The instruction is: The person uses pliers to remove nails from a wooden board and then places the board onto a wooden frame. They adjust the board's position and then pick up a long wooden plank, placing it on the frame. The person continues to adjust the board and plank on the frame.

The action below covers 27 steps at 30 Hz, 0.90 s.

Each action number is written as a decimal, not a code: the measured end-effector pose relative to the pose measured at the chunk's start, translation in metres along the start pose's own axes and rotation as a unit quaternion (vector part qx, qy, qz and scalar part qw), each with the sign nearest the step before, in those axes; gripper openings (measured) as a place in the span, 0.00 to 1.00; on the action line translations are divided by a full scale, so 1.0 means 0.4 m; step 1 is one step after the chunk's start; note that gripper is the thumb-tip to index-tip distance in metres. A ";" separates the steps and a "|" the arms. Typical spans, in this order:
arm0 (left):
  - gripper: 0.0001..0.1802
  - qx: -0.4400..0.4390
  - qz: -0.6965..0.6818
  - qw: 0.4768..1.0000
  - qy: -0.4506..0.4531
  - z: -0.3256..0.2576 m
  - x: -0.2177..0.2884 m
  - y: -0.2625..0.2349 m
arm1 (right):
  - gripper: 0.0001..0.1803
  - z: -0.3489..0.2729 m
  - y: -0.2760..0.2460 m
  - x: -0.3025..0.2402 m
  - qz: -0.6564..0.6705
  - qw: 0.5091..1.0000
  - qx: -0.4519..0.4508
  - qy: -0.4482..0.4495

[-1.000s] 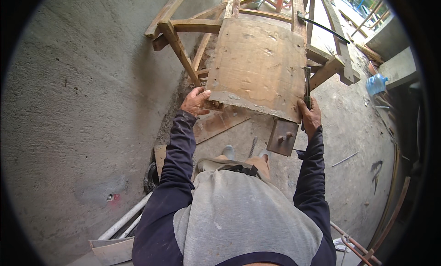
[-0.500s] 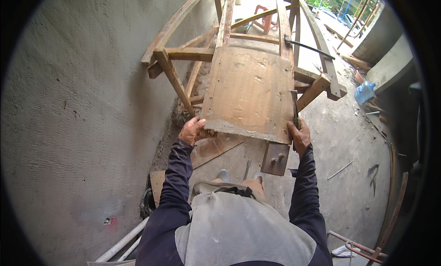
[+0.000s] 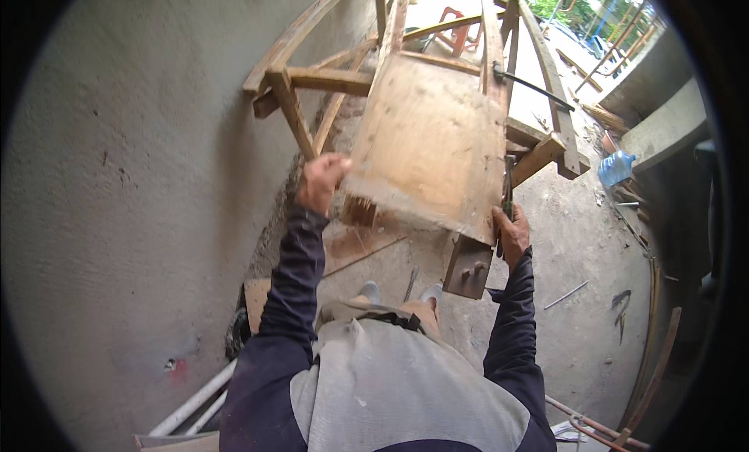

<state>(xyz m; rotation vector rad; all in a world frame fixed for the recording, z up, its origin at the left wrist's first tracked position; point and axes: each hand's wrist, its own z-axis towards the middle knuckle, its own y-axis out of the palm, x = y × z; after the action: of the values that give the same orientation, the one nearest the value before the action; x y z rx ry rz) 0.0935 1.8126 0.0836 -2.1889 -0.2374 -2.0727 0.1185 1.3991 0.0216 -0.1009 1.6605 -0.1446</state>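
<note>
A worn plywood panel (image 3: 433, 148) lies across the wooden frame (image 3: 328, 79), with its near left corner raised off the wood below. My left hand (image 3: 318, 184), blurred by motion, has its fingers closed at the panel's left edge near that corner. At the near right corner, my right hand (image 3: 513, 235) is wrapped round a dark, slim hand tool (image 3: 509, 188) whose exact kind I cannot make out. Its fingers press against the panel's right edge. Beneath that corner sticks out a brown wooden piece (image 3: 468, 271) with two stubs on its face.
A hammer-like tool (image 3: 530, 87) lies over the frame's right rails. The rough wall (image 3: 156, 179) stands close on the left. A loose board (image 3: 363, 245) and a thin rod (image 3: 566, 294) are on the floor. At the right are a blue water jug (image 3: 616, 168) and scrap wood.
My left hand has moved up and away from me, and the panel's near left corner has risen with it. My right hand stays at the right edge.
</note>
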 end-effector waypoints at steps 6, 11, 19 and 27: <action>0.17 -0.110 0.035 0.988 0.101 0.115 0.221 0.098 | 0.13 0.009 -0.006 0.017 0.082 0.997 -0.001 -0.004; 0.14 -0.104 0.005 0.992 0.075 0.137 0.216 0.109 | 0.14 0.015 -0.010 0.032 0.088 0.996 0.014 0.006; 0.12 -0.064 0.006 0.998 -0.018 0.143 0.081 0.042 | 0.16 0.018 -0.013 0.022 0.088 0.996 0.015 -0.001; 0.14 -0.072 -0.018 0.996 -0.047 0.137 -0.028 0.062 | 0.19 0.029 -0.067 -0.008 0.132 0.989 0.051 0.053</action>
<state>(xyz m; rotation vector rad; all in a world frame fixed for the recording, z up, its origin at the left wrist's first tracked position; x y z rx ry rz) 0.1515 1.7983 0.0697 -2.3859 -0.1423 -2.0683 0.1297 1.3727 0.0278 0.2060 1.7517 -0.0341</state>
